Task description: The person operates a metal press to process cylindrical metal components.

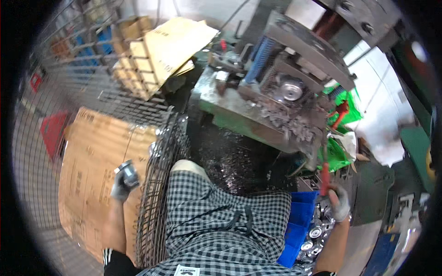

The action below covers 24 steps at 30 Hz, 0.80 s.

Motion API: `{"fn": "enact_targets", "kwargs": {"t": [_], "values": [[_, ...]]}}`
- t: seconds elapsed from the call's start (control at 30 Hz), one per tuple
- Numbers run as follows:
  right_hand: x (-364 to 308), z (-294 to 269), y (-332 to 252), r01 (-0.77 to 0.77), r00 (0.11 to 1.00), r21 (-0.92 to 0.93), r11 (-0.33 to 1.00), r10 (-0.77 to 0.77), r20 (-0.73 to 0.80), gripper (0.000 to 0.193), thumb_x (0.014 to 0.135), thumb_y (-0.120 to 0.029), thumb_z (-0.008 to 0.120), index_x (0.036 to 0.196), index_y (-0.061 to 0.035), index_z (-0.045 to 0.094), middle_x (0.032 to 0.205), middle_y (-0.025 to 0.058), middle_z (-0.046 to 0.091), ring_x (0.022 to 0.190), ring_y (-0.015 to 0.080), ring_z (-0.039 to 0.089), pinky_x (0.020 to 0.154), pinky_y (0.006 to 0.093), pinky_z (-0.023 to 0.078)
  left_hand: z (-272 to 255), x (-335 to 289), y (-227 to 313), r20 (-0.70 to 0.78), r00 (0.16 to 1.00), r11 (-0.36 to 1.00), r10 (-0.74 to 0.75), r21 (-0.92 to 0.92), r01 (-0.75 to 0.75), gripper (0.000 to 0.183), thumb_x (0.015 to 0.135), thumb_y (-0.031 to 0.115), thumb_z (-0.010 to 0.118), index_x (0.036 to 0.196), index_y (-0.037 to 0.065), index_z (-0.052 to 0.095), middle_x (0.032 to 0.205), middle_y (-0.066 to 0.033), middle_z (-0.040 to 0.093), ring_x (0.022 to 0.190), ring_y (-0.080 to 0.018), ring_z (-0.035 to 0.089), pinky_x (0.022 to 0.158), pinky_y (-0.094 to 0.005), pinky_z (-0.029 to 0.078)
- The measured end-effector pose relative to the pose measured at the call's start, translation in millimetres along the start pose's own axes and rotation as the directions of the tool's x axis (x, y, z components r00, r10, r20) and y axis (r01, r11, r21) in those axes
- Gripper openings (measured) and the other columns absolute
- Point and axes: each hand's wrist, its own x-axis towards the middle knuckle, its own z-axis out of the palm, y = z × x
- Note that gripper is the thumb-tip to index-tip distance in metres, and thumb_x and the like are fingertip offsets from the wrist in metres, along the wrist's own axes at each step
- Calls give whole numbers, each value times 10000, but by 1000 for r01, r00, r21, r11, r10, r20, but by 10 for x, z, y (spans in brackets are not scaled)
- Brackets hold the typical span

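My left hand [119,189], in a grey glove, is closed around a shiny cylindrical metal part [130,173], above cardboard in a wire cage. On the other side my right hand [340,202], also gloved, grips a long thin tool by its red handle [325,177]. The tool's far end points up toward the press, and I cannot make out its tip. A round silver metal part [291,89] sits in the die of the press [271,106]. Below my right hand, a blue bin [297,230] holds several similar metal parts [315,232].
The wire cage [154,207] stands at my left, with a large cardboard sheet [101,170] inside. More cardboard [170,50] lies at its far end. Metal scraps [294,126] cover the press's front edge. Green bags [338,152] lie right of the press. My knees are between cage and bin.
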Motion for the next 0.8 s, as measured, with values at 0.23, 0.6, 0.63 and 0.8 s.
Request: {"fn": "enact_targets", "kwargs": {"t": [0.23, 0.6, 0.63, 0.8], "values": [[989, 1042, 639, -543, 813, 838, -59, -286, 507, 609, 860, -518, 586, 1226, -33, 559, 1085, 159, 636, 954, 320, 624, 853, 461, 528, 331, -484, 503, -92, 981, 970, 173, -158, -186, 789, 779, 487, 699, 1392, 83, 409, 1201, -136, 596, 1014, -314, 622, 735, -424, 568], [2841, 1806, -649, -240, 965, 866, -440, -205, 163, 562, 805, -457, 669, 1179, -53, 549, 1047, 174, 628, 915, 330, 635, 797, 450, 578, 1815, -970, 114, 82, 964, 942, 255, -245, -228, 873, 800, 523, 672, 1442, 37, 335, 1144, -151, 584, 980, -332, 624, 628, -369, 596], [2774, 1882, -674, -230, 966, 865, -446, -209, 150, 571, 796, -452, 667, 1192, -59, 544, 1058, 171, 627, 902, 329, 636, 755, 442, 587, 1787, -1008, 123, 63, 972, 948, 225, -246, -203, 855, 806, 507, 663, 1434, 24, 342, 1137, -155, 584, 968, -326, 624, 621, -366, 595], [2088, 1885, -372, -196, 975, 849, -491, -194, 112, 503, 764, -396, 656, 1127, -52, 596, 931, 113, 641, 826, 263, 647, 724, 378, 583, 2127, -823, 160, 122, 973, 970, 193, -172, -171, 767, 854, 538, 587, 1402, 36, 396, 1095, -155, 617, 879, -280, 641, 595, -328, 594]]}}
